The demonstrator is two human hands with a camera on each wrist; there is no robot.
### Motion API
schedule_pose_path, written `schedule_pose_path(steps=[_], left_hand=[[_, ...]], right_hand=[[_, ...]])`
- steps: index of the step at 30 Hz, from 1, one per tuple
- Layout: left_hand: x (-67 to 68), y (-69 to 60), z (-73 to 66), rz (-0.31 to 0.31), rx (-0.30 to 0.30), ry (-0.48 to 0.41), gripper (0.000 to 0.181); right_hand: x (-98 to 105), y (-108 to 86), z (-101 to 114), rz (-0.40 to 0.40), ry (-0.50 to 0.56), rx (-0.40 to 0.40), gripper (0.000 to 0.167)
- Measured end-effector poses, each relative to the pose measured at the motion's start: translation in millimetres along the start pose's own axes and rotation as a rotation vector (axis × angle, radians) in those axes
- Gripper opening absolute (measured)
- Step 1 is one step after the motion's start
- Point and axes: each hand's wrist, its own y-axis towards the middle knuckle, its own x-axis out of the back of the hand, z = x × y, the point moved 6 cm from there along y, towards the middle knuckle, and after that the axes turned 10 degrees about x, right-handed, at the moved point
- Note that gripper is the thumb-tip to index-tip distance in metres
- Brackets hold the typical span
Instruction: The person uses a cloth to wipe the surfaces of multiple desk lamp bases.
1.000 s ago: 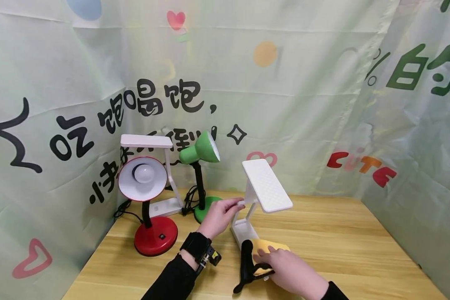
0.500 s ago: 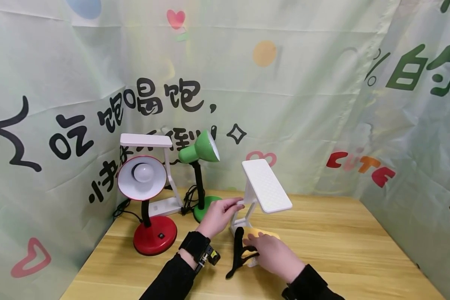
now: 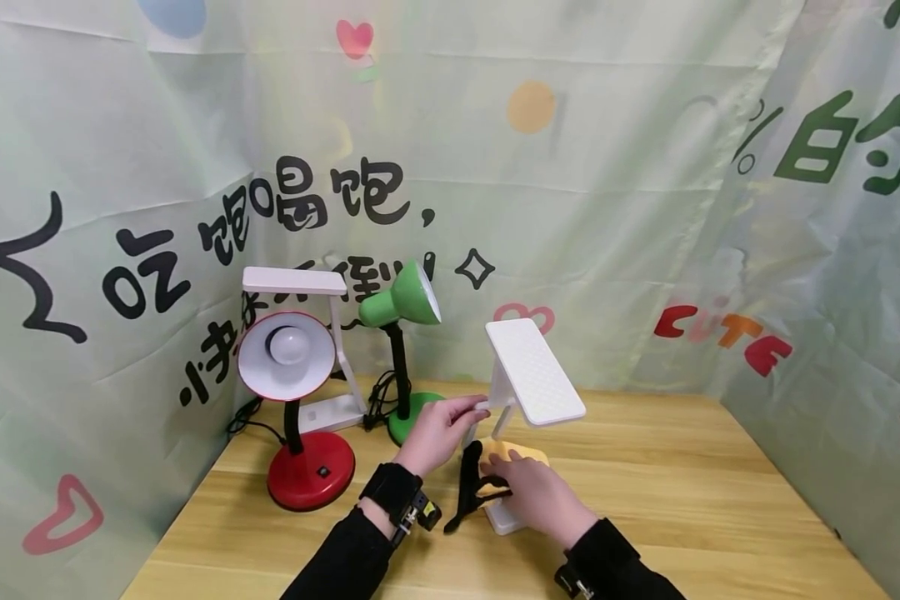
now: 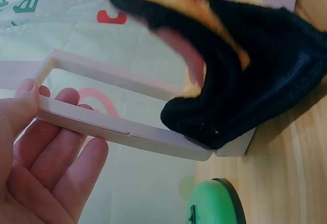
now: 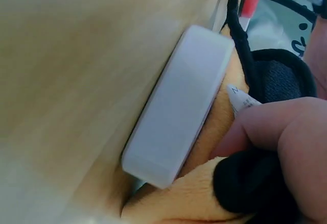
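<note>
A pale wood-grain table (image 3: 690,500) carries a red round-based lamp (image 3: 311,473) with a black stem, a slim white folding lamp (image 3: 333,413) behind it, a green cone-shaded lamp (image 3: 412,297) alongside, and, farther right, a white flat-panelled lamp (image 3: 536,371).

The person's bare left hand (image 3: 437,429) is pinching between thumb and fingers, while the bare right hand (image 3: 538,492) is leaning palm-down, fingertips bending, beyond its black-sleeved wrist (image 3: 602,542).

Right hand (image 3: 543,497) moved forward and left over the white lamp base (image 3: 504,520), taking the yellow-and-black cloth (image 3: 528,456) along; base's rear now covered, front end exposed; more right sleeve (image 3: 617,557) in view.
</note>
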Motion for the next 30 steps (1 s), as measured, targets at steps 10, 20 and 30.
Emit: schedule_pose_path(steps=[10,20,30], left_hand=[[-2.3,-0.9,-0.8,-0.002,0.006,0.003,0.031],[-1.6,1.2,-0.1,-0.005,-0.003,0.001,0.031],[-1.4,1.4,0.4,-0.005,0.011,0.001,0.032]], right_hand=[[22.8,-42.9,19.4,0.080,0.030,0.094,0.049],[39.1,-70.7,-19.3,0.196,0.376,0.002,0.040],[24.4,-76.5,-97.4,-0.244,0.781,-0.705,0.027]])
